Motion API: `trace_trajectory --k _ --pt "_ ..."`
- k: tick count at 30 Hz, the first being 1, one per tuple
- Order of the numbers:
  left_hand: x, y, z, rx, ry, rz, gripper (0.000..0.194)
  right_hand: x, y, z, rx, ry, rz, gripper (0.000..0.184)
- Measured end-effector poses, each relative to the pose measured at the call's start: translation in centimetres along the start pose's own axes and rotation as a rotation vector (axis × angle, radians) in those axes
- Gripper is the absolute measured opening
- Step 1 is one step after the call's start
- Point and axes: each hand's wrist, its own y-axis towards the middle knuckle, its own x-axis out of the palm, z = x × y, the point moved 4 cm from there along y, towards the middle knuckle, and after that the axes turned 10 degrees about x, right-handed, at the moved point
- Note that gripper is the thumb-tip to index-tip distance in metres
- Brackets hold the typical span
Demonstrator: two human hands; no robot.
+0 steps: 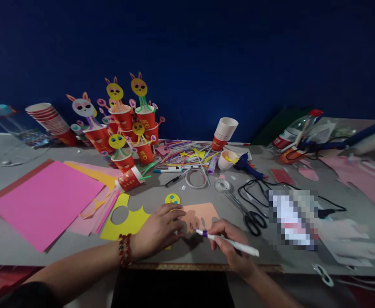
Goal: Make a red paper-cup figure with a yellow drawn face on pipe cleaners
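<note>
In my right hand (pixel 230 244) is a white marker (pixel 238 246) with a purple end, its tip at the lower part of an orange sheet of paper (pixel 203 211). Small pointed oval shapes are drawn on that sheet, and round pieces have been cut from it. My left hand (pixel 161 226) lies flat with fingers spread, over the sheet's left edge and a yellow cut-out sheet (pixel 132 220). Just beyond its fingertips sits a yellow paper circle (pixel 172 199) with a face in blue.
Scissors (pixel 251 218) and a tape roll (pixel 222 185) lie to the right. Red cups (pixel 119 162) with paper bunny faces stand at the back left. Pink paper (pixel 49 201) covers the left side; pipe cleaners (pixel 187 154) are heaped behind. A bottle (pixel 296 130) stands back right.
</note>
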Motion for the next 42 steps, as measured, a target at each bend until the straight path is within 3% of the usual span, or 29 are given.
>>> trace_trajectory --k 7,11,17,21,24,27,30,34,42 --pt "-0.1 0.0 0.7 0.019 -0.078 -0.03 0.012 2.3 -0.7 -2.8 -0.038 -0.047 -0.07 0.015" --pt "-0.2 0.3 1.7 0.054 -0.082 -0.095 0.017 3.2 -0.8 -2.9 -0.047 -0.052 -0.08 0.014" --pt "0.3 0.1 4.0 0.067 -0.037 -0.213 0.041 4.4 -2.5 -3.0 -0.068 -0.063 -0.117 0.013" --pt "0.9 -0.4 4.9 0.096 0.013 -0.277 0.043 4.5 -4.0 -2.1 -0.015 -0.009 -0.179 0.014" --pt "0.8 -0.5 4.1 0.065 0.047 -0.287 0.041 3.2 -3.9 -0.6 0.131 0.129 -0.197 0.016" --pt "0.1 -0.2 2.5 0.049 0.081 -0.238 0.032 1.1 -2.3 0.8 0.274 0.213 -0.119 0.016" --pt "0.0 0.1 1.4 0.074 0.093 -0.232 0.025 -0.1 0.0 0.9 0.199 0.061 -0.078 0.01" --pt "1.0 -0.1 0.8 0.114 0.11 -0.251 0.029 0.4 2.3 1.2 0.135 0.003 -0.12 0.007" --pt "1.6 -0.6 0.6 0.142 0.121 -0.252 0.033 1.2 2.7 3.2 0.125 -0.085 -0.09 0.014"
